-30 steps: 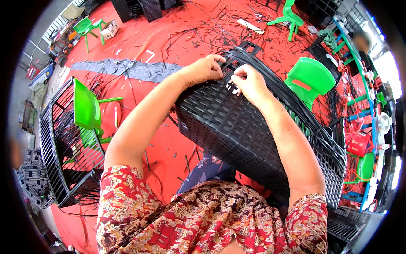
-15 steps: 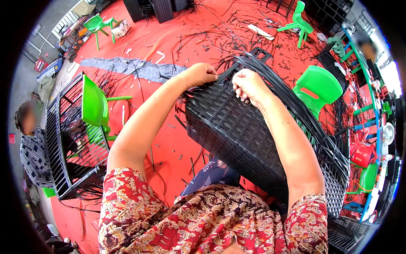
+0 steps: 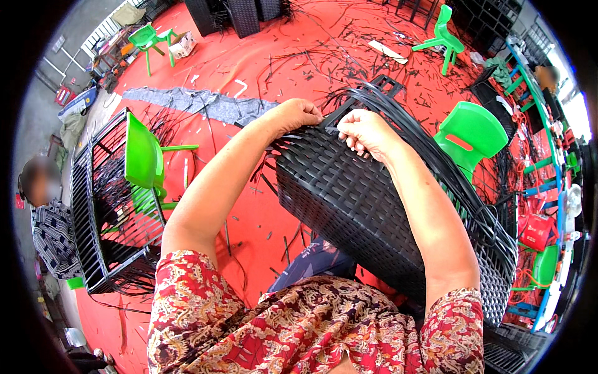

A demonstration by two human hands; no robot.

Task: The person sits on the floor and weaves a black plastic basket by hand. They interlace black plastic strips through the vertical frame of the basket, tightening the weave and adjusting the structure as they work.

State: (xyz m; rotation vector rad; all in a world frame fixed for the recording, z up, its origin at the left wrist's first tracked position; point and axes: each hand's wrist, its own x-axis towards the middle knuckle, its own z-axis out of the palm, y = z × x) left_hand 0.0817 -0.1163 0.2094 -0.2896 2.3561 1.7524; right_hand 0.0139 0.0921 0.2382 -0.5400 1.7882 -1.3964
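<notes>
A black woven rattan-style furniture piece point(image 3: 349, 181) lies slanted in front of me, its side and top covered in flat plastic weave. At its far end my left hand point(image 3: 298, 116) is closed in a pinch on a black weaving strip, beside loose strip ends at the left corner. My right hand point(image 3: 369, 133), a short way to the right, is also closed, thumb and forefinger pinched on a black strip at the edge of the weave; its other fingers curl over the surface. Fingertips partly hide the strip. A bundle of long loose black strips point(image 3: 430, 146) runs along the right side.
Green plastic chairs stand at left point(image 3: 142, 153), right point(image 3: 471, 134) and far right point(image 3: 443, 38). A black slatted frame point(image 3: 112, 206) is at left, near a seated person point(image 3: 53, 230). Strip scraps litter the red floor covering point(image 3: 249, 206); a grey cloth strip point(image 3: 205, 103) lies on it.
My right hand has shifted slightly left, closer to the left hand. The left hand stays pinched at the far edge. The whole view has shifted a little.
</notes>
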